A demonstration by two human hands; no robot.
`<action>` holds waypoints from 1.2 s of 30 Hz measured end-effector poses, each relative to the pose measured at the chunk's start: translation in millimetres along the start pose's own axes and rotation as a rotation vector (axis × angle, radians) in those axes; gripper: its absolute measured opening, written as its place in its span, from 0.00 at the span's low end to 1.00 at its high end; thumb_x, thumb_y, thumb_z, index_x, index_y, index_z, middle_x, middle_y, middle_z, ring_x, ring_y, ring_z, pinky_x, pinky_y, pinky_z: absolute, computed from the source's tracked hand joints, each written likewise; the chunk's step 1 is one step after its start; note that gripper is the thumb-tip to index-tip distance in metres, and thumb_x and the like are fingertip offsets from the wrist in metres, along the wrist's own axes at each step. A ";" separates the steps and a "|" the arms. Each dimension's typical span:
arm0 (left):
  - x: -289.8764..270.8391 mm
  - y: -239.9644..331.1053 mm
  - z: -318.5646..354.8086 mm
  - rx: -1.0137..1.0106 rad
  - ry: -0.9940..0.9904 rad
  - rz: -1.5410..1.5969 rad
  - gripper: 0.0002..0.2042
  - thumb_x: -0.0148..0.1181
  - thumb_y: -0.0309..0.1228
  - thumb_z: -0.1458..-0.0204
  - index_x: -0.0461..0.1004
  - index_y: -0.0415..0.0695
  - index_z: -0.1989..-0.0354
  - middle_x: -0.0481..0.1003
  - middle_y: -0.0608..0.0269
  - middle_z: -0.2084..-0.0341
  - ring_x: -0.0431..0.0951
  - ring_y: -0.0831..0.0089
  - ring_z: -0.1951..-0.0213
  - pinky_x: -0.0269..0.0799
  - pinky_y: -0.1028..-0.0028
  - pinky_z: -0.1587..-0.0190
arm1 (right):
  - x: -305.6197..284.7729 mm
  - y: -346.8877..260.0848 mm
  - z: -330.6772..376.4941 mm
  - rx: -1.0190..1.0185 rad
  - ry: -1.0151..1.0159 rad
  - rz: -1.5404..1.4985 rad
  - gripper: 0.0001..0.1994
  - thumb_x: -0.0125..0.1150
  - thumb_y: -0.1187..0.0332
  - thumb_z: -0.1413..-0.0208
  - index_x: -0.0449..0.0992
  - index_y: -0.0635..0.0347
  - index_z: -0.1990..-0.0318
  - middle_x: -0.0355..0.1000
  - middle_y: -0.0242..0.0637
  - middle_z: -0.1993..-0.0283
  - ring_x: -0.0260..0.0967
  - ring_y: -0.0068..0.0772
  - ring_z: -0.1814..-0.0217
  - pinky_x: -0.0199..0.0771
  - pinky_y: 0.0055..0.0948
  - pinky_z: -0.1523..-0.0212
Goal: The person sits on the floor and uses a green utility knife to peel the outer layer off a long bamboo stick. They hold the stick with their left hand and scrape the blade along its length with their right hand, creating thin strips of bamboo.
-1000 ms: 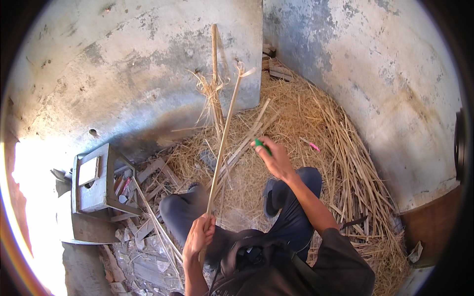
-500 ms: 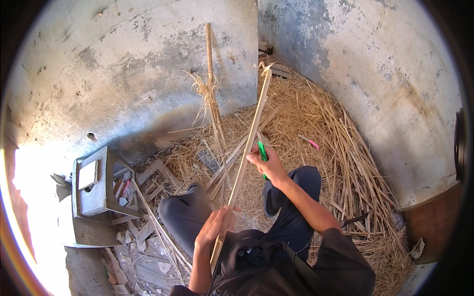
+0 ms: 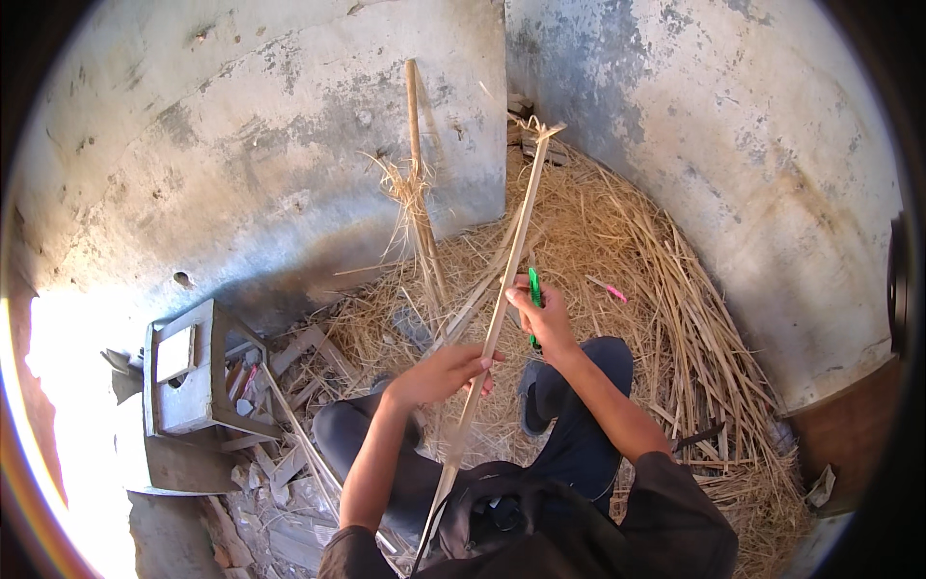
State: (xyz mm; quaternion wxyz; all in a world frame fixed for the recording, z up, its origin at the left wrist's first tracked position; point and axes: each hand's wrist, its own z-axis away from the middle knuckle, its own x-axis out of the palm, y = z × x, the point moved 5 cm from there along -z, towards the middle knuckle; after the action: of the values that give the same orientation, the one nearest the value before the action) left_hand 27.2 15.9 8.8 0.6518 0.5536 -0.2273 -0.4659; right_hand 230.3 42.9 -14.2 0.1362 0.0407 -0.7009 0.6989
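Left hand (image 3: pixel 442 374) grips bamboo strip (image 3: pixel 522 227) mid-length, apparently steadying it | right hand (image 3: pixel 548 317) clasps green utility knife (image 3: pixel 535 282), thumb at strip, likely bracing

The left hand (image 3: pixel 442 375) wraps its fingers around a long pale strip (image 3: pixel 520 227) that slants up to a frayed tip (image 3: pixel 546 131). The right hand (image 3: pixel 548 320) grips a green tool (image 3: pixel 535 284), its fingertips at the strip. 1 pink-handled tool (image 3: pixel 615 292) lies on straw-like shavings (image 3: pixel 588 232); 1 pole (image 3: pixel 413 111) leans against the wall (image 3: pixel 289 125).
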 end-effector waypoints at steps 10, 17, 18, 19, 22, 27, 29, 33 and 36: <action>-17.0 -5.5 -4.8 0.130 0.034 0.423 0.27 0.36 0.51 0.23 0.72 0.40 0.38 0.79 0.61 0.63 0.82 0.67 0.56 0.78 0.66 0.49 | 21.6 -55.8 -35.4 -0.061 -0.088 0.104 0.13 0.71 0.61 0.35 0.82 0.60 0.53 0.68 0.21 0.74 0.57 0.10 0.78 0.55 0.19 0.77; -7.0 -12.7 -22.3 0.114 0.296 0.666 0.28 0.33 0.58 0.24 0.64 0.46 0.64 0.62 0.69 0.77 0.64 0.77 0.76 0.65 0.73 0.72 | 28.0 -57.1 -63.2 -0.184 -0.179 0.253 0.15 0.63 0.60 0.31 0.80 0.61 0.47 0.76 0.26 0.70 0.63 0.15 0.74 0.61 0.24 0.71; -8.1 -11.3 -22.7 0.112 0.344 0.675 0.28 0.32 0.58 0.25 0.62 0.47 0.67 0.59 0.71 0.78 0.60 0.78 0.78 0.63 0.74 0.74 | 29.3 -56.6 -60.8 -0.195 -0.207 0.283 0.17 0.59 0.57 0.28 0.80 0.62 0.46 0.79 0.28 0.66 0.68 0.20 0.68 0.69 0.29 0.62; -12.0 -9.6 -21.6 0.107 0.379 0.652 0.28 0.32 0.58 0.24 0.61 0.47 0.68 0.58 0.71 0.79 0.59 0.79 0.79 0.61 0.74 0.75 | 29.9 -57.4 -57.1 -0.193 -0.254 0.343 0.17 0.58 0.57 0.28 0.79 0.61 0.45 0.79 0.29 0.66 0.69 0.20 0.68 0.69 0.30 0.62; -14.8 -9.5 -20.6 0.100 0.447 0.628 0.27 0.31 0.57 0.24 0.60 0.48 0.69 0.57 0.73 0.81 0.56 0.80 0.81 0.58 0.76 0.78 | 23.9 -50.3 -44.7 -0.229 -0.361 0.606 0.18 0.53 0.56 0.26 0.75 0.59 0.40 0.78 0.34 0.67 0.74 0.27 0.67 0.73 0.35 0.61; -15.9 -1.4 -13.2 0.126 0.497 0.622 0.27 0.32 0.55 0.23 0.61 0.46 0.68 0.56 0.73 0.81 0.55 0.82 0.81 0.56 0.77 0.79 | 39.8 -60.2 -29.1 -0.603 -0.350 0.913 0.15 0.59 0.58 0.30 0.77 0.59 0.49 0.80 0.42 0.61 0.80 0.46 0.64 0.77 0.41 0.63; -18.2 -2.5 -9.8 0.100 0.525 0.603 0.27 0.33 0.55 0.23 0.62 0.45 0.68 0.56 0.74 0.81 0.55 0.82 0.81 0.56 0.77 0.79 | 44.8 -57.6 -29.4 -0.673 -0.355 0.956 0.14 0.60 0.58 0.32 0.79 0.58 0.50 0.81 0.43 0.59 0.82 0.46 0.63 0.79 0.41 0.64; -21.2 -9.1 -4.0 0.082 0.565 0.557 0.27 0.34 0.54 0.23 0.64 0.44 0.67 0.56 0.75 0.82 0.54 0.82 0.82 0.56 0.77 0.79 | 50.1 -55.6 -30.2 -0.679 -0.393 1.014 0.14 0.63 0.58 0.35 0.80 0.58 0.52 0.82 0.42 0.58 0.83 0.46 0.64 0.82 0.42 0.65; -24.2 -11.2 1.4 0.075 0.568 0.516 0.27 0.36 0.53 0.23 0.65 0.44 0.68 0.55 0.76 0.83 0.54 0.83 0.82 0.56 0.76 0.79 | 51.9 -54.0 -30.4 -0.727 -0.403 1.012 0.14 0.65 0.58 0.35 0.80 0.58 0.52 0.83 0.41 0.58 0.83 0.45 0.65 0.82 0.40 0.66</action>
State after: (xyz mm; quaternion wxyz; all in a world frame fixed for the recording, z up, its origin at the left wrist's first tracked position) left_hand 10.9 36.5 4.1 0.7638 0.6088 -0.1864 -0.1060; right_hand 198.0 78.9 50.5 -0.3385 -0.2124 -0.8370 0.3739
